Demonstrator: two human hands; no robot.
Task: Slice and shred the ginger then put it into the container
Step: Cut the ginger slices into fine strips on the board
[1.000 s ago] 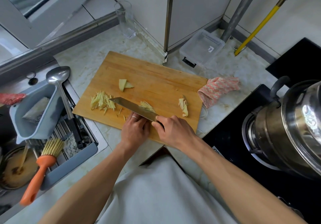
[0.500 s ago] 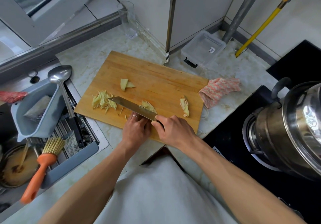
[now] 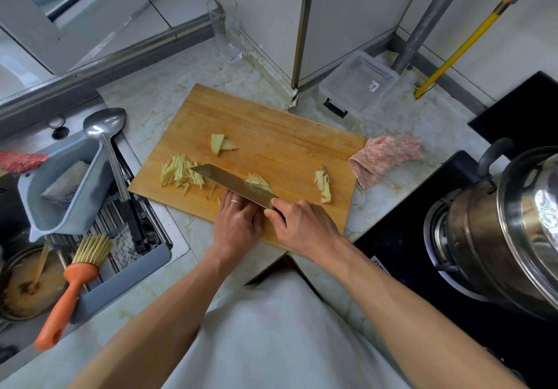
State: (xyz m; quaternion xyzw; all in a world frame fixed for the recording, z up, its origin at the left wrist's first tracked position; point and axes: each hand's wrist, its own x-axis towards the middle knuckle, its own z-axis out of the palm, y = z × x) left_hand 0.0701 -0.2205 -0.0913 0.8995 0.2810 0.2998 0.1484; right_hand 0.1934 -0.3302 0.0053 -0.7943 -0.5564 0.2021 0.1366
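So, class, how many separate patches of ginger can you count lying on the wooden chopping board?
4: a shredded pile at the knife tip, two flat slices further back, fresh shreds behind the blade, and trimmings at the right. More may hide under the left hand.

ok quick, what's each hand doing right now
Left hand: fingers curled, pressing ginger against the board.
Right hand: grips the knife.

The knife (image 3: pixel 234 184) blade hides part of the ginger slices (image 3: pixel 259 181) under the left hand (image 3: pixel 237 225). Its handle is buried in the right hand (image 3: pixel 305 225). The steel pot (image 3: pixel 507 225) is cut off at the right edge.
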